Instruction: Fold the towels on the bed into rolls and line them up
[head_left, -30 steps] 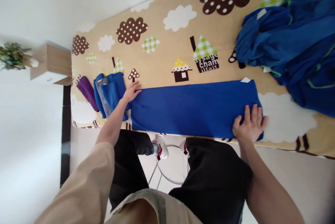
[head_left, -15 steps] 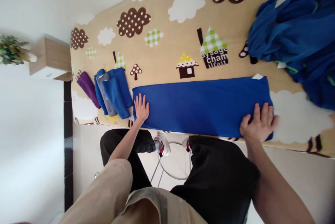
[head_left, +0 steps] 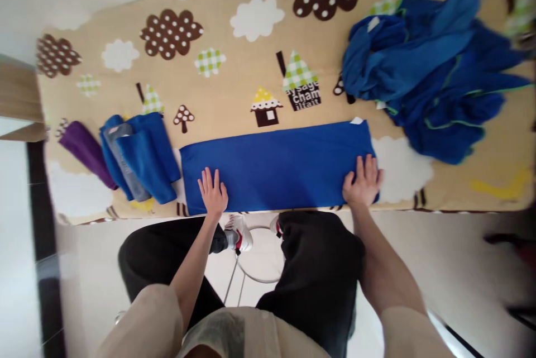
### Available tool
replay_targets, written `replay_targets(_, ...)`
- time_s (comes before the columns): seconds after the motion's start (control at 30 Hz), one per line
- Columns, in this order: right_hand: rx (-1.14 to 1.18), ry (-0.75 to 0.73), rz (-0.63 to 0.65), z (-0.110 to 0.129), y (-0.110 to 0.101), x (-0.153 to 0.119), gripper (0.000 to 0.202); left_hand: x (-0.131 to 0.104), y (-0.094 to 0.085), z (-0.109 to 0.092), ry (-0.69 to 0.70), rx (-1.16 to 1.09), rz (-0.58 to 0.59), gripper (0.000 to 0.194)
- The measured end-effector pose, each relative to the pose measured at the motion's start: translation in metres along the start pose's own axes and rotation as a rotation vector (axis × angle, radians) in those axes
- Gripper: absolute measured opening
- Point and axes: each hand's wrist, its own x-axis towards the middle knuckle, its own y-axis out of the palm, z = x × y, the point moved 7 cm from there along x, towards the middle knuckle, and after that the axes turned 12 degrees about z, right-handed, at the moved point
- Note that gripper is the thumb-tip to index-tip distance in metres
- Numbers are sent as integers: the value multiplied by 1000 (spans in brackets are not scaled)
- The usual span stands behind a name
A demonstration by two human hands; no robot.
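Note:
A blue towel (head_left: 276,168) lies flat before me as a long strip, with a small white tag (head_left: 356,120) at its far right corner. My left hand (head_left: 213,192) rests on the towel near its left end, palm down and fingers apart. At the right end, my right hand (head_left: 362,180) is flat on the cloth too, its fingertips by the right edge. Neither hand grips anything.
A patterned cloth (head_left: 234,95) covers the table. Left of the towel lie folded blue and grey cloths (head_left: 144,157) and a rolled purple cloth (head_left: 89,154). A crumpled heap of blue cloths (head_left: 431,62) sits at the right. Below are my legs and a round metal ring (head_left: 262,280).
My view has turned to the right, bringing more of the crumpled heap into sight. The left hand has shifted inward from the towel's left edge; the right stays at the right end.

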Motion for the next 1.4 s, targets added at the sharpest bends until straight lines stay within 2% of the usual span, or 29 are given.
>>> replay_targets(0.03,-16,6,11,0,0,1,67,-1,7,-12,69,-19,48,61)
replay_targets(0.1,-40,19,13,1,-1,1,67,2,15,-22,129,-84,87,61)
replay_targets(0.27,-53,17,13,5,-7,0,66,12,17,-12,131,-180,10,66)
replay_targets(0.37,-53,53,30,16,-17,-1,64,13,18,-10,146,-203,-21,66)
replay_targets(0.47,-51,18,32,51,-28,5,62,12,22,-9,154,-252,-12,69)
replay_targets(0.53,-41,-159,116,90,-25,17,60,13,24,-7,155,-295,-5,71)
replay_targets(0.6,-37,-378,253,127,-14,31,59,13,26,-5,152,-322,-8,73)
replay_targets(0.67,-35,-433,315,137,-7,51,59,14,27,-4,143,-332,-8,74)
replay_targets(0.73,-22,-310,271,116,-9,77,64,15,29,-3,146,-338,-7,75)
replay_targets(0.83,42,-128,171,60,-19,111,67,14,28,-5,166,-340,-24,75)
replay_targets(0.93,192,-95,98,15,-32,139,60,12,27,-7,165,-347,-24,73)
replay_targets(1.0,264,-140,35,7,-43,152,58,12,26,-8,156,-360,-10,72)
replay_targets(1.03,275,-181,-9,11,-51,155,59,12,24,-8,155,-365,-6,71)
replay_targets(1.07,272,-226,-50,22,-58,157,59,13,22,-9,157,-365,-7,70)
replay_targets(1.13,220,-310,-71,60,-68,154,57,15,17,-12,175,-363,-26,67)
replay_targets(1.17,172,-351,-28,86,-68,151,55,14,14,-15,177,-368,-48,64)
replay_targets(1.23,28,-459,159,147,-55,140,53,4,7,-22,126,-427,-133,56)
replay_targets(1.3,-100,-628,354,209,-36,123,51,-23,6,-32,-17,-584,-233,44)
replay_targets(1.33,-118,-673,416,234,-28,118,51,-43,11,-38,-120,-707,-252,37)
replay_targets(1.37,-133,-693,468,254,-22,114,50,-65,22,-46,-233,-859,-216,30)
replay_targets(1.4,-148,-693,510,269,-16,113,49,-89,38,-58,-355,-1038,-113,24)
